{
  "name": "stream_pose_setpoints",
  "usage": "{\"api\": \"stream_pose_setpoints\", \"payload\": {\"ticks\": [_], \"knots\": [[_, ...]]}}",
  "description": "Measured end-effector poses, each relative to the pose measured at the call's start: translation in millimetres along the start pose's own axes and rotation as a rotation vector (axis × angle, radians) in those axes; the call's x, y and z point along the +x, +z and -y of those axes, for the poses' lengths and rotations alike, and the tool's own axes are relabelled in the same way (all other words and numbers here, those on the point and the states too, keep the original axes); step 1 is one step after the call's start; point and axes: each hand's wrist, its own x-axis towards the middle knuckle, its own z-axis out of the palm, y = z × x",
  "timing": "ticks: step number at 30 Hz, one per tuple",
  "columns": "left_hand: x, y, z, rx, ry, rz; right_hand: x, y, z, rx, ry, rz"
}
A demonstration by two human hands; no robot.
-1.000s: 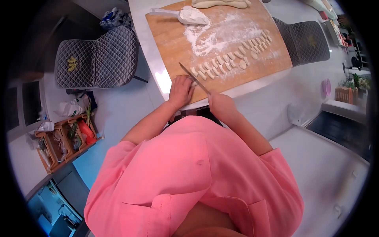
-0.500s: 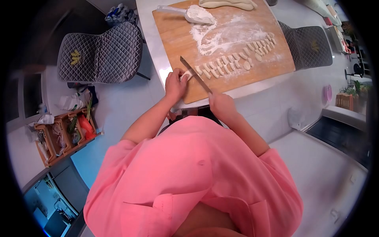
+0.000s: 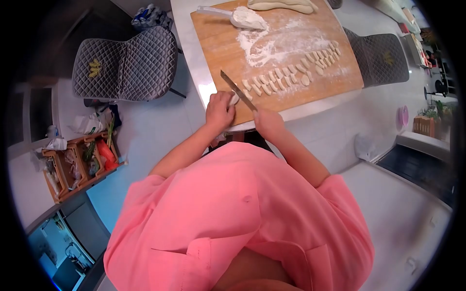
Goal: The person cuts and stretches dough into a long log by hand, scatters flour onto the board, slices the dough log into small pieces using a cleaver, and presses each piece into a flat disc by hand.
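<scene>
My right hand [image 3: 268, 123] is wrapped round the handle of a long knife [image 3: 237, 90], whose blade points up and to the left over the wooden board [image 3: 213, 43]. Just left of the blade, my left hand [image 3: 220, 110] is closed on a short end of dough [image 3: 234, 99], mostly hidden by the fingers. To the right of the knife, cut dough pieces [image 3: 273, 81] lie in slanting rows across the board. White flour [image 3: 262, 54] is spread above them.
A scoop of flour [image 3: 247, 19] and long dough rolls [image 3: 284, 5] lie at the board's far side. The board rests on a white table [image 3: 187, 53]. Quilted chairs stand left [image 3: 124, 65] and right [image 3: 381, 58]. A wooden rack [image 3: 82, 167] is at the lower left.
The view has shifted, so the board appears farther right. My left hand first moved up with the dough, then back down beside the blade. The knife stays in my right hand.
</scene>
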Motion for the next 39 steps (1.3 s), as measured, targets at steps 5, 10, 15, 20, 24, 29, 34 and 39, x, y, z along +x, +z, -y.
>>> {"api": "stream_pose_setpoints", "payload": {"ticks": [5, 10, 15, 20, 24, 29, 34, 39], "knots": [[-5.2, -2.7, -5.6, 0.024, 0.070, 0.038, -21.7, -23.9, 9.1, -0.034, -0.010, 0.046], [-5.4, 5.6, 5.0, 0.100, 0.165, 0.083, -25.3, -18.3, 3.9, -0.048, -0.037, 0.050], [-9.0, 2.2, 1.4, 0.006, 0.072, 0.003, -18.2, 3.2, -6.0, -0.067, -0.012, 0.086], [-7.0, 2.9, 8.9, -0.074, -0.078, -0.087, -23.3, -3.4, -6.6, -0.017, -0.088, -0.010], [4.5, 13.8, 31.0, -0.357, -0.406, -0.098, -32.1, -22.7, 6.1, 0.040, -0.103, -0.023], [5.4, 16.6, 69.2, -0.722, -0.524, -0.004, -38.8, -32.6, 9.1, 0.105, -0.076, -0.062], [24.4, -19.1, 82.4, -1.242, -0.636, 0.138, -45.1, -57.2, 6.3, 0.122, 0.018, -0.138], [80.3, -30.1, 28.0, -1.297, -0.554, 0.271, -46.4, -79.4, -27.5, 0.018, 0.117, -0.382]]}}
